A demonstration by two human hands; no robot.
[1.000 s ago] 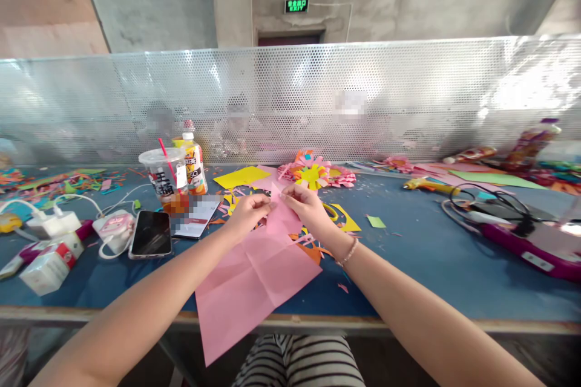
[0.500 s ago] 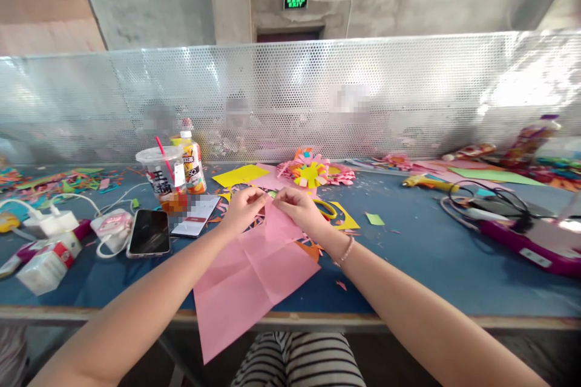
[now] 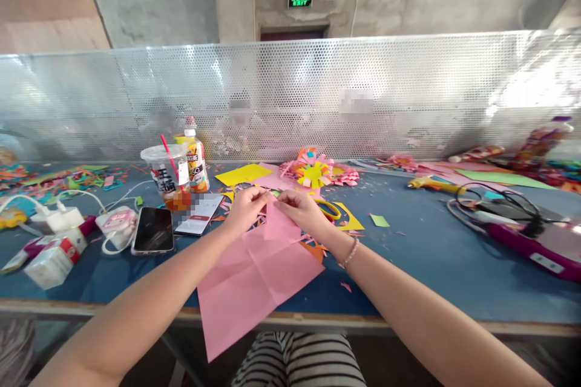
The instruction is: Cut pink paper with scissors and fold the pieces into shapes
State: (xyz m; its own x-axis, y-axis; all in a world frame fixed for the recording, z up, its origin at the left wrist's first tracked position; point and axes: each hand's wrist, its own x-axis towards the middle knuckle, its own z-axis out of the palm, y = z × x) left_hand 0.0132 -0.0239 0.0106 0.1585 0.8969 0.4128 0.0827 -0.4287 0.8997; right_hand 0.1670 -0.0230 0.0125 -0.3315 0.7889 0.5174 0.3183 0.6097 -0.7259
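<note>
A creased pink sheet of paper [image 3: 254,299] lies at the table's front edge, its near corner hanging over. Above its far part is a smaller pink paper flap [image 3: 280,224]; whether it is a folded part or a separate piece I cannot tell. My left hand [image 3: 247,208] is closed, pinching the flap's far end at the left. From the other side my right hand [image 3: 299,211], with a bracelet at its wrist, pinches the same end, fingertips close to the left ones. Beside the right hand a yellow loop handle [image 3: 330,210] shows, partly hidden. Paper scraps lie under and around the hands.
Pink and yellow paper flowers [image 3: 313,172] sit behind the hands. To the left stand a plastic cup with straw [image 3: 166,175], a bottle [image 3: 196,163] and phones [image 3: 153,231]. At right are a yellow-handled tool [image 3: 433,185] and a purple power strip [image 3: 535,251]. A perforated metal screen [image 3: 290,84] borders the back.
The whole view has shifted slightly, so things appear a little further right. Both hands keep their pinch on the pink paper, with hardly any visible movement.
</note>
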